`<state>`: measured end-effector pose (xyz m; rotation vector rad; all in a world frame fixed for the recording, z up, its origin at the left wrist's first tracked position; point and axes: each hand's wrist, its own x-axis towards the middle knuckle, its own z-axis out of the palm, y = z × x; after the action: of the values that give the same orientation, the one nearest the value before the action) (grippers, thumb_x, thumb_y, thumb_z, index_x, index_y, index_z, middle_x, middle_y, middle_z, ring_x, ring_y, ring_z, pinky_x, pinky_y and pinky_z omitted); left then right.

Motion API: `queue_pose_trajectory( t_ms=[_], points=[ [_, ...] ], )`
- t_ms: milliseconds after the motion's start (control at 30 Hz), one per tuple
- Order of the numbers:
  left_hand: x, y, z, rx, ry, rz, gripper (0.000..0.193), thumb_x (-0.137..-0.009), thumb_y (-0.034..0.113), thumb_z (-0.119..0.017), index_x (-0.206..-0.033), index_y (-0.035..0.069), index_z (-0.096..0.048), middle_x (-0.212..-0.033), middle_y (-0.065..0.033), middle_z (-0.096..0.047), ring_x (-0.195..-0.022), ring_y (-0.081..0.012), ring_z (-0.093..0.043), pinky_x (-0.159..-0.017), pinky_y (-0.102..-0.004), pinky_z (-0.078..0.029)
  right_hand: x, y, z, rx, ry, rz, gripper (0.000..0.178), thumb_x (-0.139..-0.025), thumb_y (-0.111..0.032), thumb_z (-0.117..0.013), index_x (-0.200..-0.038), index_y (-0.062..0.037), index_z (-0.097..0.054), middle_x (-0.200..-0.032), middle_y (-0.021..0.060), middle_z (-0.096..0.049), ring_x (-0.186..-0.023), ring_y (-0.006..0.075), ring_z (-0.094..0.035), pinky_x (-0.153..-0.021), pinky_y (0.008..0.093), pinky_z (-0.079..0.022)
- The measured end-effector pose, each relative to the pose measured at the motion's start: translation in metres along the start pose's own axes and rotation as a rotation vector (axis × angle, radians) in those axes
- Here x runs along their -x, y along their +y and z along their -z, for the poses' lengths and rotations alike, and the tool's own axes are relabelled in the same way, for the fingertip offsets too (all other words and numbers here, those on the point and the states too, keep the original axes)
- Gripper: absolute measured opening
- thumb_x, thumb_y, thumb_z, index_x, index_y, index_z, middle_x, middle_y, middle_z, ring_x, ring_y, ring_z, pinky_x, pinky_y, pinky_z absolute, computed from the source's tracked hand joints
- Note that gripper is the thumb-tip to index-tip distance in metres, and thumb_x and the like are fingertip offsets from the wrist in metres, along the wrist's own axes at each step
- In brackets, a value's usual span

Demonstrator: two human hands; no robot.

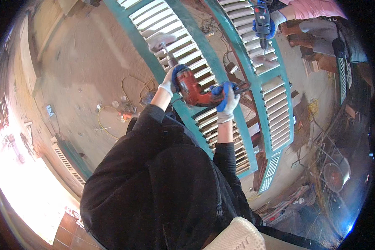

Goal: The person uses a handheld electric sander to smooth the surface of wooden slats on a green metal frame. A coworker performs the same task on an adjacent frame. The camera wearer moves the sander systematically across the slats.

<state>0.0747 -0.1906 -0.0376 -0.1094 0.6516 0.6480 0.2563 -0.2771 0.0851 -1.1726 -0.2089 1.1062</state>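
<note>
A red power drill [192,91] is held in both of my hands over a green louvered shutter [196,118] with white slats. My left hand [171,80], in a white and blue glove, is closed around the drill's front body behind the chuck. The gloved right hand [227,101] grips the rear handle. A round sanding pad [160,42], blurred, sits on the drill's shaft against or just over the white slats. Whether it touches them, I cannot tell.
On the right a second green shutter [246,54] lies alongside. A co-worker's gloved hand [276,23], below a pink sleeve, holds a dark drill [262,21] over it. Yellow cable [108,132] lies on the dusty floor at left. A wheelbarrow [336,173] stands at lower right.
</note>
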Motion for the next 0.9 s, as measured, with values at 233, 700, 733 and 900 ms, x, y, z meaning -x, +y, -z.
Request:
queue_pose_trajectory(
  t_ms=[233,700,733,900],
  points=[
    [-0.011,-0.001,0.001,-0.275,0.454,-0.076,0.019,-0.083,0.027,-0.058,-0.084,0.008,-0.06,-0.075,-0.0064,-0.064,-0.062,-0.0194,-0.061,-0.06,-0.033,-0.052,0.012,0.025,0.027,-0.226,0.104,-0.031,0.016,-0.087,-0.018,-0.055,-0.077,-0.0054,-0.053,-0.064,0.0055,-0.052,-0.056,0.0169,-0.051,-0.067,0.0443,-0.049],
    [-0.049,-0.029,-0.034,0.086,0.181,0.024,0.026,-0.082,0.036,-0.052,-0.082,0.011,-0.061,-0.079,-0.0079,-0.064,-0.07,-0.0258,-0.061,-0.072,-0.0432,-0.05,-0.047,-0.035,0.022,0.053,0.035,0.03,0.012,-0.084,-0.014,-0.057,-0.082,-0.002,-0.056,-0.064,0.0064,-0.053,-0.054,0.017,-0.051,-0.063,0.0397,-0.049],
    [-0.052,-0.038,-0.047,0.15,0.06,-0.068,0.025,-0.081,0.035,-0.052,-0.081,0.011,-0.061,-0.078,-0.0083,-0.064,-0.07,-0.0256,-0.061,-0.072,-0.0429,-0.05,-0.051,-0.044,0.023,0.086,0.005,0.033,0.012,-0.084,-0.014,-0.057,-0.082,-0.0022,-0.056,-0.065,0.006,-0.053,-0.054,0.017,-0.052,-0.063,0.0401,-0.049],
    [-0.064,-0.044,-0.052,0.181,0.133,-0.13,0.025,-0.083,0.035,-0.052,-0.082,0.012,-0.061,-0.078,-0.0085,-0.064,-0.069,-0.0254,-0.061,-0.071,-0.0422,-0.05,-0.064,-0.063,0.005,0.088,-0.07,-0.006,0.012,-0.082,-0.01,-0.062,-0.084,0.0008,-0.057,-0.066,0.008,-0.057,-0.052,0.0181,-0.054,-0.056,0.0359,-0.051]
  ],
)
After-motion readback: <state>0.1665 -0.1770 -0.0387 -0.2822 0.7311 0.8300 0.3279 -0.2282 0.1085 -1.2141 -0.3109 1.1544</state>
